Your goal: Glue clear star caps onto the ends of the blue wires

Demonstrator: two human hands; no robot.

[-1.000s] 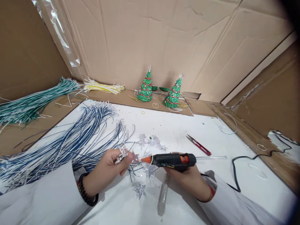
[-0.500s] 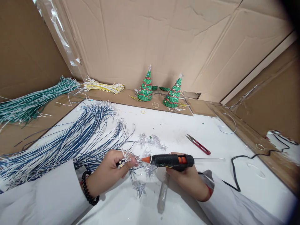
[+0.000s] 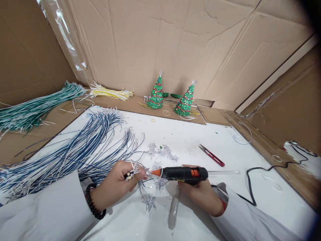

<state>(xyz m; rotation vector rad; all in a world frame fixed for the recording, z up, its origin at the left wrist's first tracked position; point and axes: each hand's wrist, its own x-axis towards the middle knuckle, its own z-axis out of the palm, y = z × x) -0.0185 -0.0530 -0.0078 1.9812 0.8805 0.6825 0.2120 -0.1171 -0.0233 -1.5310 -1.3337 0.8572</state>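
Note:
My right hand [image 3: 197,190] is closed round the handle of a black hot glue gun [image 3: 179,174], a clear glue stick [image 3: 224,172] jutting from its back. The gun's orange nozzle points left and meets a clear plastic star [image 3: 147,170] pinched in my left hand [image 3: 122,179]. Several small clear bulbs with wires [image 3: 132,169] also poke out between the left fingers. Just beyond and below lie more clear stars [image 3: 163,150], one of them a star [image 3: 149,202] near me. Part of the held star is hidden by my fingers.
Blue and white wires [image 3: 75,150] spread over the left of the white table. Red thread snips [image 3: 212,155] lie at right, near a black cord [image 3: 250,187]. Two small green trees [image 3: 155,95] stand at the back, with yellow wires [image 3: 111,92] and green wires [image 3: 37,105] to their left.
Both hands stay almost still, with the glue gun's nozzle held at the star. The view shifts very slightly.

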